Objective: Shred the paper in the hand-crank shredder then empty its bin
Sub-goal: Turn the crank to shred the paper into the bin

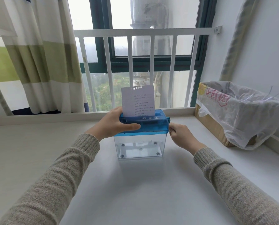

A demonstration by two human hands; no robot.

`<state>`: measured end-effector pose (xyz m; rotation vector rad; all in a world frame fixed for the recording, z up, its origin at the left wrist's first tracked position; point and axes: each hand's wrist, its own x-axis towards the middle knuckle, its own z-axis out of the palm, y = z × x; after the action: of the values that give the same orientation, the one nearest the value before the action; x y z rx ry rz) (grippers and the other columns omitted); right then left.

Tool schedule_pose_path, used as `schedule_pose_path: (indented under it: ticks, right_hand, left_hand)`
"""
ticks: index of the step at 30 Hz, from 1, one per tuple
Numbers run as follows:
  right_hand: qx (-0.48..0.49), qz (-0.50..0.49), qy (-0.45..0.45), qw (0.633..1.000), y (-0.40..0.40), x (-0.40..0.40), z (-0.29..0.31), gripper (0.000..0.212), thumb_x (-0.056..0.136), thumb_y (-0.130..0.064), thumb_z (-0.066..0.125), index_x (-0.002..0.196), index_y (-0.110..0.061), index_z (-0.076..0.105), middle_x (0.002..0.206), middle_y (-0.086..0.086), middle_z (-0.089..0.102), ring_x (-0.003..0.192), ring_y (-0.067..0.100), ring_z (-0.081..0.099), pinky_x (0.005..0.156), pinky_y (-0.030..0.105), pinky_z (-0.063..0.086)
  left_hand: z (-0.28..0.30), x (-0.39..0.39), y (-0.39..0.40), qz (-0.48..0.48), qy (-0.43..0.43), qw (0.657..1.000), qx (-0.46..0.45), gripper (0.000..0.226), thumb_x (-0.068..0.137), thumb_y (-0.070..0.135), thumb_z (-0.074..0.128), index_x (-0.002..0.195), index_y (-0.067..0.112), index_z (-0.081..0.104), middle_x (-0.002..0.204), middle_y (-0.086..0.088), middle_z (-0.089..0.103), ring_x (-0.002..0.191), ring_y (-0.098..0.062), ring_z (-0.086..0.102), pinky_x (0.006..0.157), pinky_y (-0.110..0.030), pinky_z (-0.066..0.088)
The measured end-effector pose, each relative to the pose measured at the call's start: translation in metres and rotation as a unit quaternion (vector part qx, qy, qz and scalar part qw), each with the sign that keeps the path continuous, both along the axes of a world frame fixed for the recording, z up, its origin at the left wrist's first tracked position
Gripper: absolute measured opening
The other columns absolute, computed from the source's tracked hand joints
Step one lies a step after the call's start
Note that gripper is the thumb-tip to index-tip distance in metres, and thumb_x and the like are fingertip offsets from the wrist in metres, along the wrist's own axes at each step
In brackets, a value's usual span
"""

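Observation:
A small hand-crank shredder stands in the middle of the white ledge, with a blue top [153, 123] over a clear plastic bin [140, 147] that looks empty. A printed sheet of paper [138, 101] stands upright in the top slot. My left hand [114, 123] grips the left end of the blue top, thumb lying across its front. My right hand [180, 135] is closed on the crank handle at the shredder's right side; the handle itself is mostly hidden by my fingers.
A cardboard box lined with a translucent plastic bag [239, 114] sits at the right and holds several paper strips. White railing bars [130, 70] and a window run behind the ledge. A striped curtain [43, 54] hangs at the left.

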<state>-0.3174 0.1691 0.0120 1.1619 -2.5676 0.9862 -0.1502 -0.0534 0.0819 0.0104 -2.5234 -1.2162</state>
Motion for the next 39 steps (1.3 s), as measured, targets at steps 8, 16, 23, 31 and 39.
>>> schedule_pose_path:
  ticks: [8, 16, 23, 31, 39]
  right_hand:
    - [0.006, 0.02, 0.012, 1.0, 0.018, 0.015, -0.012, 0.027, 0.094, -0.006, 0.044, 0.075, -0.021, 0.054, 0.072, -0.011, 0.054, 0.06, 0.006, 0.049, 0.049, 0.012, 0.036]
    - [-0.028, 0.036, -0.01, 0.999, 0.023, 0.026, -0.012, 0.027, 0.098, -0.014, 0.042, 0.073, -0.016, 0.052, 0.07, -0.011, 0.055, 0.062, 0.006, 0.049, 0.052, 0.01, 0.036]
    - [-0.066, 0.046, -0.027, 0.996, 0.033, 0.038, -0.013, 0.034, 0.099, -0.028, 0.042, 0.079, -0.008, 0.059, 0.079, -0.002, 0.065, 0.071, 0.006, 0.059, 0.054, 0.015, 0.04]
    - [-0.031, 0.088, -0.008, 0.996, 0.044, 0.046, 0.001, 0.017, 0.09, -0.024, 0.06, 0.076, -0.017, 0.055, 0.066, -0.01, 0.055, 0.06, 0.002, 0.048, 0.054, 0.014, 0.038]
    - [-0.06, 0.106, -0.023, 0.992, 0.049, 0.054, 0.01, 0.016, 0.089, -0.022, 0.063, 0.078, -0.011, 0.059, 0.068, -0.005, 0.06, 0.057, 0.002, 0.048, 0.05, 0.015, 0.038]
  left_hand:
    - [0.0, 0.0, 0.002, -0.003, 0.001, 1.0, 0.001, 0.052, 0.056, 0.068, 0.074, 0.1, 0.053, 0.051, 0.106, 0.016, 0.058, 0.096, -0.006, 0.059, 0.065, -0.012, 0.052]
    - [0.0, 0.0, 0.001, 0.004, -0.01, 1.0, -0.003, 0.057, 0.054, 0.07, 0.073, 0.102, 0.052, 0.049, 0.109, 0.013, 0.057, 0.099, -0.009, 0.058, 0.067, -0.016, 0.054]
    - [0.0, 0.0, 0.001, 0.008, -0.013, 1.0, -0.007, 0.057, 0.054, 0.072, 0.072, 0.102, 0.053, 0.048, 0.11, 0.011, 0.057, 0.098, -0.011, 0.059, 0.065, -0.016, 0.054]
    - [0.002, 0.0, 0.002, 0.007, -0.025, 1.0, 0.0, 0.057, 0.056, 0.067, 0.075, 0.103, 0.05, 0.048, 0.111, 0.009, 0.057, 0.097, -0.012, 0.059, 0.064, -0.014, 0.054]
    - [0.001, -0.001, 0.0, 0.009, -0.031, 0.999, 0.006, 0.046, 0.07, 0.049, 0.08, 0.102, 0.048, 0.047, 0.111, 0.008, 0.057, 0.096, -0.012, 0.059, 0.061, -0.011, 0.052]
